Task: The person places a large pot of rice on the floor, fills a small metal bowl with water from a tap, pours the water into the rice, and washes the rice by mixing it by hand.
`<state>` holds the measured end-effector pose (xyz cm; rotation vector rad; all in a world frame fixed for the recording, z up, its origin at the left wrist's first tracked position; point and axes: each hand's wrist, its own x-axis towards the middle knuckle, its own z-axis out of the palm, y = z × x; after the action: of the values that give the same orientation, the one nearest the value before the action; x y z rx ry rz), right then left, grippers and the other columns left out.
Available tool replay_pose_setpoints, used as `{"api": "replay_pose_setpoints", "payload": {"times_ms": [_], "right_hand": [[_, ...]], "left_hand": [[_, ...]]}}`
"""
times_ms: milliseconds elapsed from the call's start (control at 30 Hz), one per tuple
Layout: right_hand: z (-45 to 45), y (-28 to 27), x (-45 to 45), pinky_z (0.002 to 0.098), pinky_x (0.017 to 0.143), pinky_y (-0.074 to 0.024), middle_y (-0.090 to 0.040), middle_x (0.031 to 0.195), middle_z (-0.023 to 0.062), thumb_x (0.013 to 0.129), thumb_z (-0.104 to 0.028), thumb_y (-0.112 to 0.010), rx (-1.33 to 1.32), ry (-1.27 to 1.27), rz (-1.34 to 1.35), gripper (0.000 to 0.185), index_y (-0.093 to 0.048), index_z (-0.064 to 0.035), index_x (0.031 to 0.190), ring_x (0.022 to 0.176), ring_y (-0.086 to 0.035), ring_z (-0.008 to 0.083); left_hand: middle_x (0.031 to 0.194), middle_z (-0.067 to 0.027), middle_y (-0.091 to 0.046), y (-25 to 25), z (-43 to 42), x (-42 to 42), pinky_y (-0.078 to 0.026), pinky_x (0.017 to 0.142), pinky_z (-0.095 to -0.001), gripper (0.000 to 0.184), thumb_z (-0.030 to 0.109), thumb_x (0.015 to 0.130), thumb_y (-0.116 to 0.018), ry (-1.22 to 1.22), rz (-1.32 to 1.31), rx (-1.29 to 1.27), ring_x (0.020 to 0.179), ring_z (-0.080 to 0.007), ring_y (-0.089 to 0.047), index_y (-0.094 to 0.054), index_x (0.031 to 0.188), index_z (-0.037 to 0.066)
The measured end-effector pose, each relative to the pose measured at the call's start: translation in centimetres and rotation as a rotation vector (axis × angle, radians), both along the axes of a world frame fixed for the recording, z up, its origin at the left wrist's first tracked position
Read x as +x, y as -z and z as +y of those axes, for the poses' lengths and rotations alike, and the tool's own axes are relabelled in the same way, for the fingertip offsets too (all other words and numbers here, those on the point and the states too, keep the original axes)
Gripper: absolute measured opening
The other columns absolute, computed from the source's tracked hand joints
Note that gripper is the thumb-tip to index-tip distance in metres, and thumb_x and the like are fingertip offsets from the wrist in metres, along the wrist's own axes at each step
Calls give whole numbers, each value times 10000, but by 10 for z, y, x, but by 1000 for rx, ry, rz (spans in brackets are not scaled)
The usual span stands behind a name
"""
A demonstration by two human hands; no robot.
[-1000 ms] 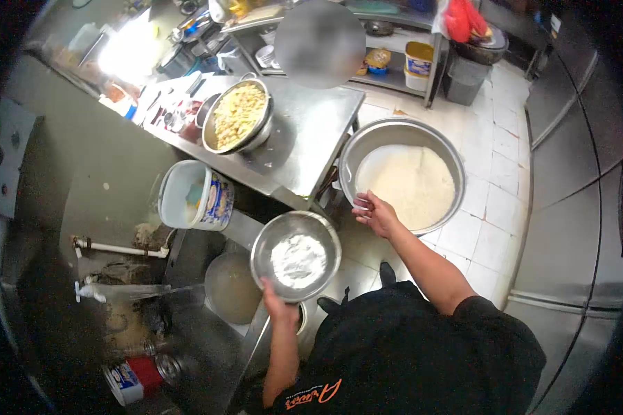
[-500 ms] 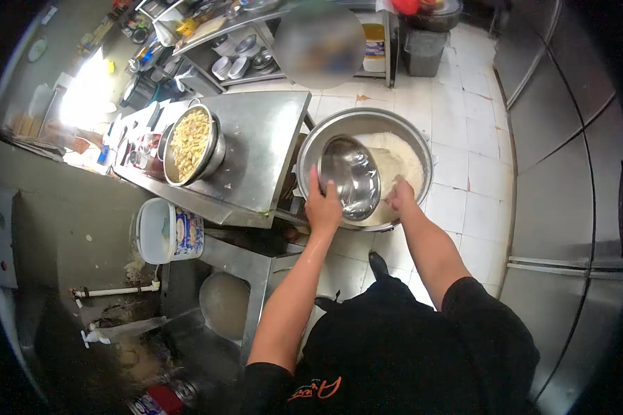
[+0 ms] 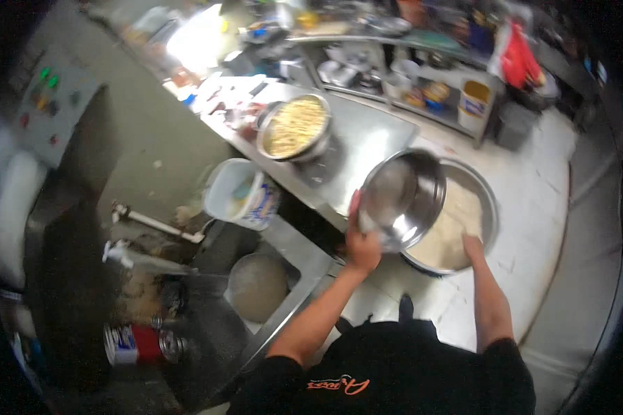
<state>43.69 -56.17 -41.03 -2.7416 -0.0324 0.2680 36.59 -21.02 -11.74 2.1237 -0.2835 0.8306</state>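
My left hand [image 3: 364, 247] grips the rim of a shiny metal bowl [image 3: 412, 200]. The bowl is tilted, its inside facing me, and overlaps the left part of a large round metal basin [image 3: 493, 207] on the floor. A pale cream mass [image 3: 457, 225] fills much of the basin; blur hides whether it is grain or dough. Inside the basin's right side, my right hand [image 3: 472, 247] reaches down to this mass. Its fingers are smeared and partly hidden.
A steel table [image 3: 377, 131] at left bears a bowl of chopped yellowish food [image 3: 298, 128]. Closer to me are a white plastic tub [image 3: 232, 187] and a sink [image 3: 304, 256] holding a round pan [image 3: 257, 287]. Shelves [image 3: 422, 104] stand behind; steel doors [image 3: 588, 228] line the right.
My view has turned, so the room appears shifted. My left hand has brought the metal bowl up and leftward, partly out of the basin. My right hand stays at the pale mass.
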Motion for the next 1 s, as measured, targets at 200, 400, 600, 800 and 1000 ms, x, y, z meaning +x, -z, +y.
{"api": "replay_pose_setpoints", "payload": {"times_ms": [200, 400, 600, 800, 1000], "right_hand": [[26, -27, -96, 529, 973, -238, -478, 1155, 215, 761, -152, -490, -131, 57, -359, 336, -545, 19, 1046, 1129, -392, 386], [46, -36, -111, 409, 997, -261, -431, 1218, 238, 787, -186, -498, 219, 453, -359, 401, -498, 44, 1116, 1169, -362, 369], [63, -79, -131, 396, 952, -328, -454, 1198, 224, 784, -197, -529, 296, 633, -351, 404, -503, 21, 1123, 1120, -419, 353], [52, -79, -175, 400, 935, -349, -479, 1157, 225, 764, -262, -545, 129, 888, -89, 457, -503, 21, 1120, 1094, -444, 347], [-1, -7, -252, 415, 851, -406, -555, 976, 286, 699, -240, -560, 46, 838, 149, 439, -528, 88, 989, 949, -526, 409]], "left_hand": [[760, -107, -569, 56, 203, -183, -408, 600, -377, 169, 185, 761, -517, -887, 270, 61, 731, -203, -525, -559, 851, 48], [1295, -184, -328, 97, 318, -243, -359, 916, -510, 622, 474, 857, -386, -788, -6, -1646, 1141, -366, -379, -275, 1309, 62], [1256, -214, -343, 114, 365, -243, -383, 895, -469, 715, 587, 841, -307, -881, -118, -1779, 1112, -354, -395, -263, 1311, 51], [1225, -166, -380, 91, 364, -237, -400, 864, -419, 735, 617, 826, -298, -887, -179, -1747, 1041, -319, -441, -301, 1292, 48], [1281, -170, -342, 116, 388, -239, -378, 891, -430, 709, 583, 841, -318, -830, -185, -1703, 1086, -324, -420, -282, 1307, 50]]}}
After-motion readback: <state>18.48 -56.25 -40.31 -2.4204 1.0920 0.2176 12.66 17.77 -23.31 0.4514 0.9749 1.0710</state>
